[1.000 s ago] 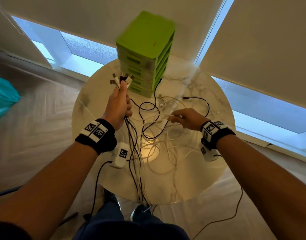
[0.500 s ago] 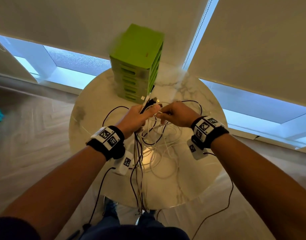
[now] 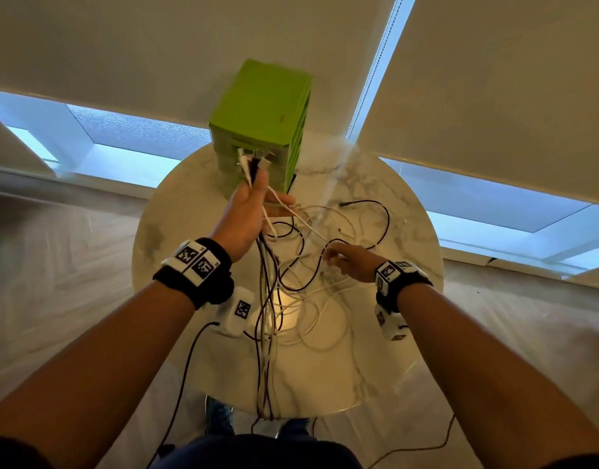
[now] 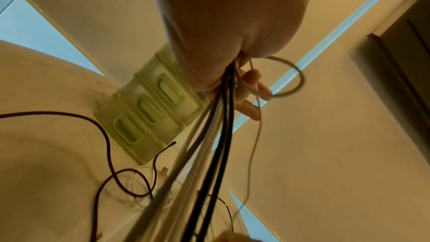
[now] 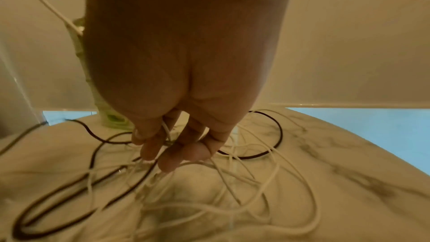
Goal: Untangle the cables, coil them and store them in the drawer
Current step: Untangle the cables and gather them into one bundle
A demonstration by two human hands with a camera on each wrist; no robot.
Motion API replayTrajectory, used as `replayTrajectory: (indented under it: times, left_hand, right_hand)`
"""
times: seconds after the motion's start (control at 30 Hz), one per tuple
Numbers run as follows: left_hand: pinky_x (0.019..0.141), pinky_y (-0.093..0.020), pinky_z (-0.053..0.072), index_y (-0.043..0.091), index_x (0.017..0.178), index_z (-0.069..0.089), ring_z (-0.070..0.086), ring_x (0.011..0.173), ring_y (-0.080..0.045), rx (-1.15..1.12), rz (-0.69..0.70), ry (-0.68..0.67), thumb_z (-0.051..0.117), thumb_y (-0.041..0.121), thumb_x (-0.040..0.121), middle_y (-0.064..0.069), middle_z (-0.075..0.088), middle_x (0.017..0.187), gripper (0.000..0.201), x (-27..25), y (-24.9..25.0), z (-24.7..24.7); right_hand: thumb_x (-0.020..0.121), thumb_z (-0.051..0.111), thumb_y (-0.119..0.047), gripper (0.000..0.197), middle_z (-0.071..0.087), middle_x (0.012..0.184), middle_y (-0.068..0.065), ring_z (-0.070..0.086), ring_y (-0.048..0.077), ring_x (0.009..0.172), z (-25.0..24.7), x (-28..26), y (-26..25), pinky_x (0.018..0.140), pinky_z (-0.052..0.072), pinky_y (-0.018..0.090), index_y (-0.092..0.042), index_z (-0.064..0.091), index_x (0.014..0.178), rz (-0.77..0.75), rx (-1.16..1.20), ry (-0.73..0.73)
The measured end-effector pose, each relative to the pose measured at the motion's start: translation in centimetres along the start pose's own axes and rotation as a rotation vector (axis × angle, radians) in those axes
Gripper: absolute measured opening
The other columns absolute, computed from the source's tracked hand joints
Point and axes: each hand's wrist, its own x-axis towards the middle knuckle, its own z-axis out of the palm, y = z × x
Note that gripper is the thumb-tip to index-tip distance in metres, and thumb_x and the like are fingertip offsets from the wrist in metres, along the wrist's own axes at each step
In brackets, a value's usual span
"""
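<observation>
Marble-patterned round table [image 3: 386, 350], one, bearing a loose tangle of cables [image 3: 311, 299] and one green drawer unit [image 3: 260, 106] at its far edge.

Left hand [image 3: 249, 214]: raised above the table, fingers curled tight round a bundle of cables [image 3: 266, 286], white and dark together; exact count cannot be told. Several plug ends [image 3: 254, 160] stick up past the fingertips, in front of the drawer unit. The bundle hangs taut from the fist down over the near table edge. In the left wrist view one thin white cable loops round the fingers [image 4: 250, 80].

Right hand [image 3: 350, 262]: low over the tangle, fingers bent downward, pinching a thin white cable [image 5: 166, 130] between thumb and fingertips, as the right wrist view shows.

Dark cables on the table: at least one long strand [image 3: 375, 211], curling across the white ones, its plug end lying free near the drawer unit.

Drawer unit: three slotted drawer fronts [image 4: 149, 108] visible in the left wrist view, all shut.

Wrist bands with printed markers: two, one on each wrist [image 3: 194, 262].
</observation>
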Motion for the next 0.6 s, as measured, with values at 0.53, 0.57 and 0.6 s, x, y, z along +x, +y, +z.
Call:
replayTrajectory:
  times: [0.53,0.57,0.6]
  left_hand:
    - [0.046,-0.028,0.024,0.019,0.113,0.067,0.029,0.047,-0.012,0.163,-0.081,-0.08,0.075,0.054,0.087,0.007,0.032,0.06,0.044,0.8,-2.3,1.0]
    - [0.046,-0.028,0.023,0.016,0.112,0.069,0.027,0.047,-0.012,0.166,-0.094,-0.107,0.074,0.052,0.089,0.006,0.029,0.059,0.042,0.7,-2.3,1.1]
    - [0.046,-0.027,0.023,0.013,0.109,0.07,0.027,0.046,-0.012,0.176,-0.11,-0.133,0.072,0.049,0.091,0.007,0.028,0.057,0.04,0.6,-2.0,1.2]
  right_hand:
    - [0.104,0.053,-0.032,0.028,0.076,0.088,-0.008,0.064,0.0,0.058,-5.4,0.0,-7.6,0.062,0.05,0.012,-0.014,0.074,0.101,-0.26,-0.155,0.239]
    - [0.104,0.054,-0.032,0.027,0.076,0.088,-0.008,0.064,-0.001,0.057,-5.5,-0.1,-8.0,0.062,0.05,0.014,-0.014,0.074,0.101,-0.263,-0.168,0.248]
    - [0.104,0.054,-0.032,0.026,0.076,0.087,-0.008,0.064,-0.001,0.056,-5.6,-0.3,-8.3,0.06,0.051,0.015,-0.015,0.073,0.099,-0.263,-0.177,0.26]
